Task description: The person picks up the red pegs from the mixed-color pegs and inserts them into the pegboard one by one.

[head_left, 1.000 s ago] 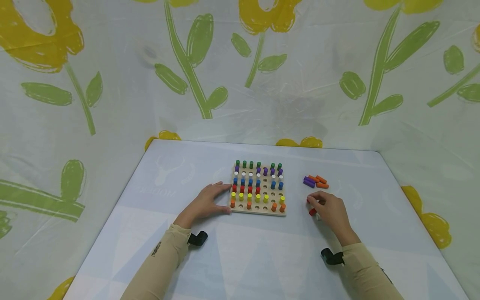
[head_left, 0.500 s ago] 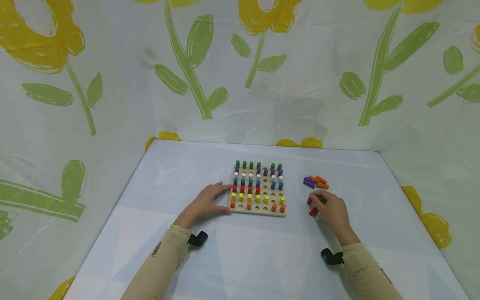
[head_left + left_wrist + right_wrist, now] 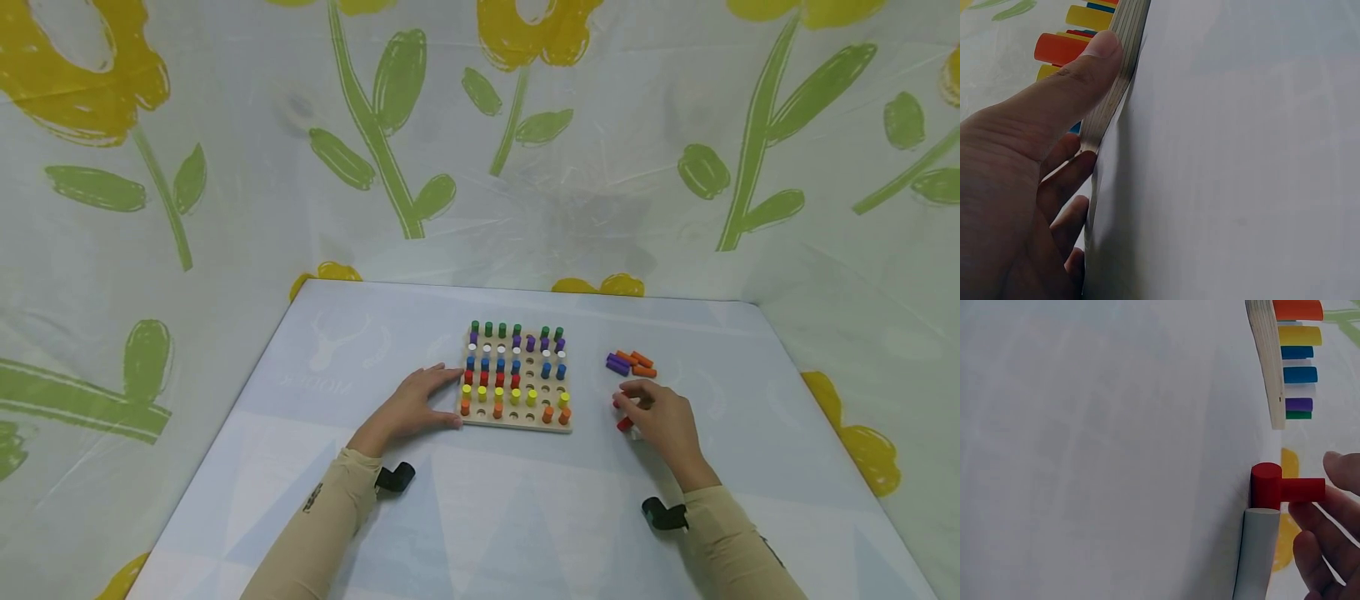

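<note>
A wooden peg board (image 3: 517,425) carries rows of coloured pegs, with some bare holes. At its left edge rests my left hand (image 3: 408,406), thumb by the near corner and index finger farther up. In the left wrist view the thumb (image 3: 1079,81) lies against the board's side (image 3: 1116,81). My right hand (image 3: 660,417) is over loose pegs to the right of the board. In the right wrist view a red peg (image 3: 1302,489) stands upright by the fingers (image 3: 1310,515), the thumb apart from it. Another red peg (image 3: 1266,487) and a white peg (image 3: 1258,550) lie beside it.
Behind my right hand lie purple pegs (image 3: 618,365) and several orange pegs (image 3: 643,371). The pale patterned tabletop (image 3: 480,517) has a far edge meeting a flower-printed curtain (image 3: 637,167).
My right hand's fingers and thumb have shifted slightly left over the standing red peg, which showed more half a second ago. My left hand and the board stay put.
</note>
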`<state>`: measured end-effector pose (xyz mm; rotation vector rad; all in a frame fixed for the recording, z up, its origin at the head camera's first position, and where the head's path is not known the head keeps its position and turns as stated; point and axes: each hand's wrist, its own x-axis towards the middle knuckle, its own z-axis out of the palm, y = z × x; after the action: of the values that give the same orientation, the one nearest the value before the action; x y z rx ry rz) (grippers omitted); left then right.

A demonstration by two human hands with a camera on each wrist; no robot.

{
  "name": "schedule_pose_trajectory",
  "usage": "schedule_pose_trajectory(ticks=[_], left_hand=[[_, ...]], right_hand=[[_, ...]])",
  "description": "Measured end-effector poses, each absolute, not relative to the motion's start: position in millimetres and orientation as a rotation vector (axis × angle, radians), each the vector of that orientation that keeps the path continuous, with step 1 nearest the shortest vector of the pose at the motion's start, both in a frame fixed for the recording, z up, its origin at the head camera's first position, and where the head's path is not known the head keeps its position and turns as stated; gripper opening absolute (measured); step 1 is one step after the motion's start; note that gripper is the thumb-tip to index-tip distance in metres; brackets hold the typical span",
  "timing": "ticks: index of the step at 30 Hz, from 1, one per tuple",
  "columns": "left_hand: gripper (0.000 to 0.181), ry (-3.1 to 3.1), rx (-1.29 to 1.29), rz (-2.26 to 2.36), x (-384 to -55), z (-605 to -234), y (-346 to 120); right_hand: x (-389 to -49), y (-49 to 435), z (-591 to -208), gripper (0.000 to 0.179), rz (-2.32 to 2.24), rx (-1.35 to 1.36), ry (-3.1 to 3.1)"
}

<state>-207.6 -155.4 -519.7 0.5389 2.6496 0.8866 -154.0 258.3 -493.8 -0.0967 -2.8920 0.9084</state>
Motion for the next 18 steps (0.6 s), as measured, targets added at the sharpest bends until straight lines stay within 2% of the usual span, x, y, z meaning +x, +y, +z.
schedule_pose_trajectory(ticks=[18], left_hand=[[0.090, 2.648, 0.557, 0.881, -207.3, -517.4, -154.8]], right_hand=[[-154.0, 258.3, -493.0, 0.032, 0.863, -0.072, -2.892]])
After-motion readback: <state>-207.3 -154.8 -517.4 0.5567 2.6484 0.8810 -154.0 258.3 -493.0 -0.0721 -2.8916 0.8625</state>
